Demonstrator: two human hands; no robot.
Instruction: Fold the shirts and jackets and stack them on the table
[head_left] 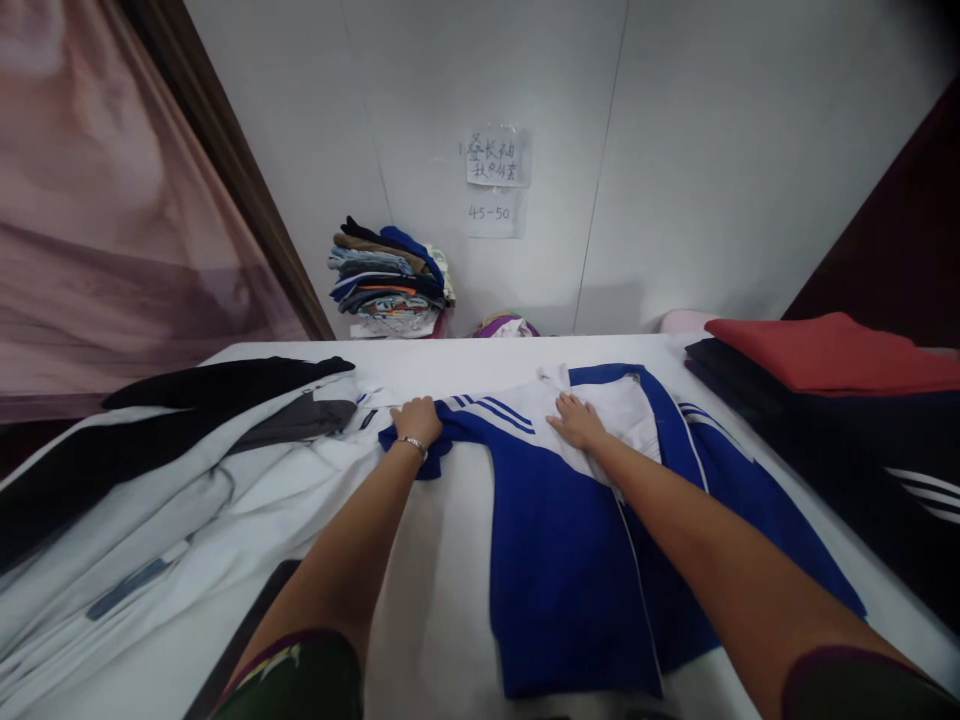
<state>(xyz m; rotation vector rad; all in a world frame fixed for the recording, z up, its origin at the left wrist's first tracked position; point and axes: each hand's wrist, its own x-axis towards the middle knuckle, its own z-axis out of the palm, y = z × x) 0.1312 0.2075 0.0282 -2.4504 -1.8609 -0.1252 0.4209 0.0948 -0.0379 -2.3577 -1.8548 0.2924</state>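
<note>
A blue and white jacket [562, 560] with striped shoulders lies spread on the white table [435, 600], its front unfastened and its collar toward the wall. My left hand [418, 420], with a metal band at the wrist, is closed around the jacket's left-side sleeve, which bunches under the fingers. On the white chest part near the collar rests my right hand [577, 420], its fingers spread flat on the cloth. The other sleeve [750, 500] stretches to the right, partly behind my right forearm.
Loose white, grey and black garments [172, 490] cover the table's left side. Folded clothes, a red one [832, 355] on top of dark ones, are stacked at right. Behind the table stands a clothes pile [390, 275]. Handwritten paper signs [496, 160] hang on the wall.
</note>
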